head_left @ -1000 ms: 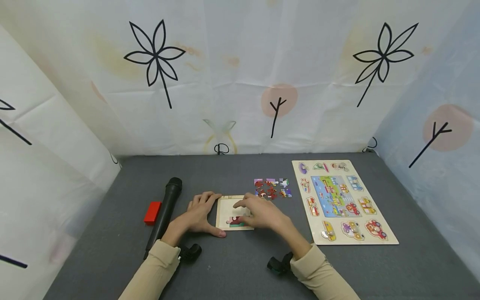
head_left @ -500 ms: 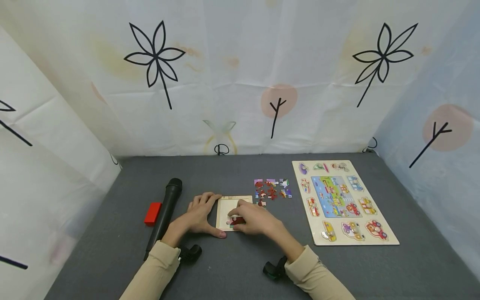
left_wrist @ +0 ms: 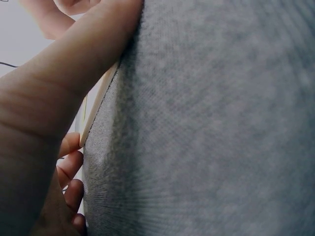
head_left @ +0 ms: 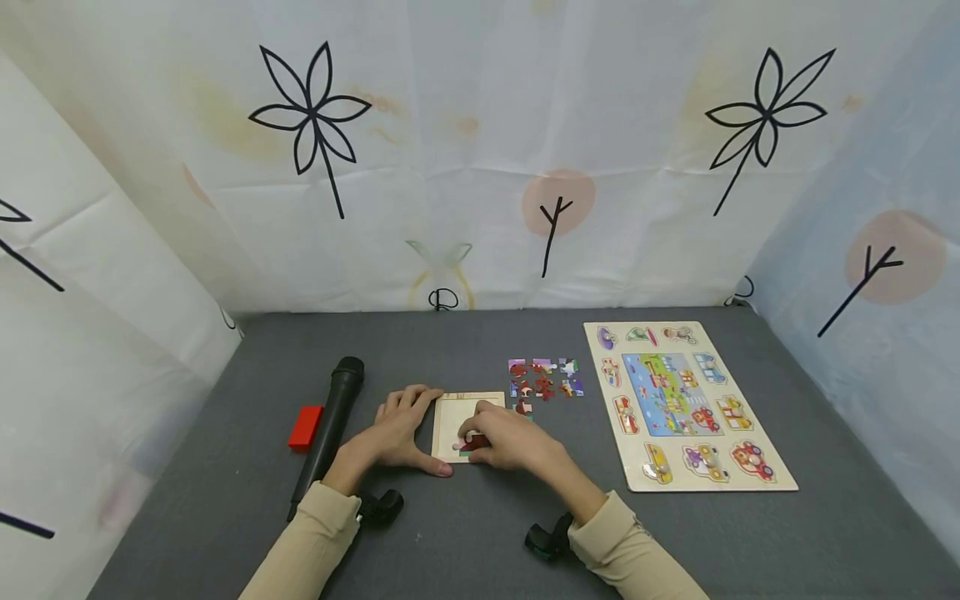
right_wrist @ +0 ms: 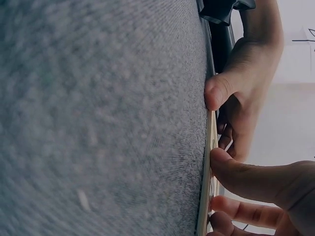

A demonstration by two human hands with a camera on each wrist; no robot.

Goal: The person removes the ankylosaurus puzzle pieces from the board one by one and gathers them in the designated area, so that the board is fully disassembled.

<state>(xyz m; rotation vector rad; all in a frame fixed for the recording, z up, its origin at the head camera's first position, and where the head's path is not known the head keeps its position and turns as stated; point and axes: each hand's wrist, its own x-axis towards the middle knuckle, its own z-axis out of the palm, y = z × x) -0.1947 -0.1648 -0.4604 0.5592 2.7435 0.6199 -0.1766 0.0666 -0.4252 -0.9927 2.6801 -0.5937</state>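
Observation:
A small light wooden puzzle tray (head_left: 447, 412) lies on the grey cloth with dark red and green jigsaw pieces (head_left: 476, 442) at its near side. My left hand (head_left: 397, 429) rests along the tray's left edge, index finger at the far corner and thumb at the near one. In the right wrist view that thumb's tip sits against the tray's corner. My right hand (head_left: 513, 437) reaches over from the right, with thumb and index finger pinching at a jigsaw piece. Its palm side and part of the piece are hidden. Several loose jigsaw pieces (head_left: 543, 386) lie beyond the tray.
A large wooden knob puzzle board (head_left: 611, 400) lies on the right. To the left are a black microphone (head_left: 330, 429) and a red block (head_left: 305, 427). Black wrist cameras (head_left: 547, 540) hang under both forearms. A patterned white cloth wall (head_left: 480, 150) stands behind the table.
My right hand has moved slightly left and nearer, its thumb and index finger drawing together over the piece. A loose piece right of the tray has come into view. The left hand stays put.

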